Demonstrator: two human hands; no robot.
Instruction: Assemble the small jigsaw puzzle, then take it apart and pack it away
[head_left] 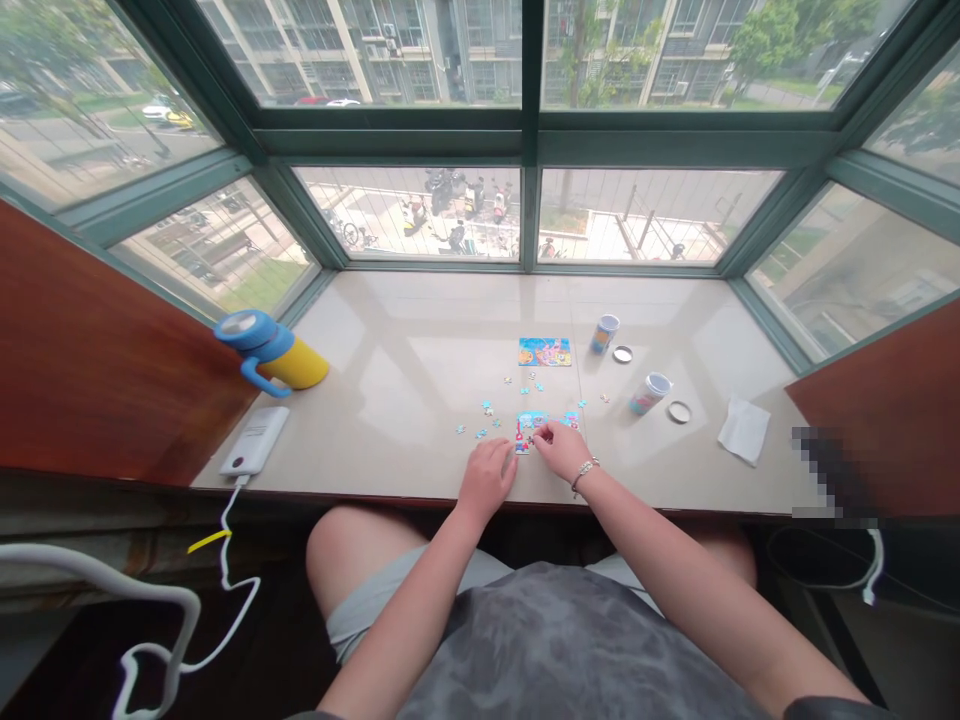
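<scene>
A partly assembled jigsaw puzzle lies near the front of the sill, its upper edge and left side joined. My right hand, with a bracelet at the wrist, is over its lower part, thumb and fingertips pinched on a small puzzle piece. My left hand rests on the surface at the puzzle's lower left corner, fingers stretched out and holding nothing. Loose puzzle pieces are scattered left of and above the puzzle. Behind them lies a finished-looking colourful picture, blue and pink.
Two small printed canisters stand at the right, with round lids beside them. A white tissue lies farther right. At the left are a blue-and-yellow jug and a white power bank with a cable. Windows enclose the sill.
</scene>
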